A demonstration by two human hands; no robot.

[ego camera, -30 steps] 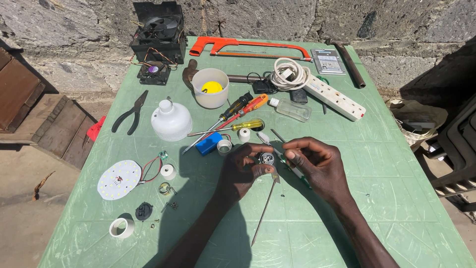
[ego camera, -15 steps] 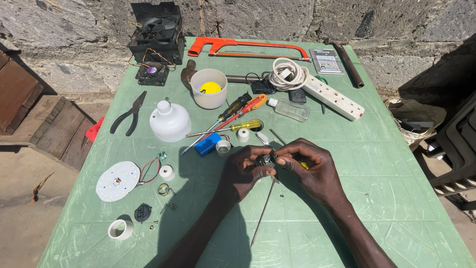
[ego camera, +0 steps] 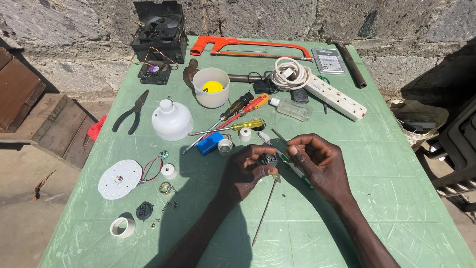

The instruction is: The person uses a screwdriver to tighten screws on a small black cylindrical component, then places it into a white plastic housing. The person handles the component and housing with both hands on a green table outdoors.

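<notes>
My left hand (ego camera: 245,171) pinches a small dark round part (ego camera: 269,160) over the middle of the green table (ego camera: 396,208). My right hand (ego camera: 317,164) is just to its right, fingers curled close to the part, with a green-handled tool (ego camera: 292,166) under the fingers; whether it grips the tool is unclear. A thin metal rod (ego camera: 264,212) lies on the table below both hands. Screwdrivers with yellow (ego camera: 248,124) and orange (ego camera: 250,105) handles lie just beyond the hands.
White bulb dome (ego camera: 172,120), round LED board (ego camera: 119,179), tape roll (ego camera: 122,227) and black pliers (ego camera: 130,112) lie left. A white cup (ego camera: 211,87), red hacksaw (ego camera: 248,43), power strip (ego camera: 336,97) and black fan (ego camera: 159,31) are at the back. A stone wall stands behind.
My hands have stayed together at the table's middle. The right fingers have shifted slightly around the small dark part and the tool.
</notes>
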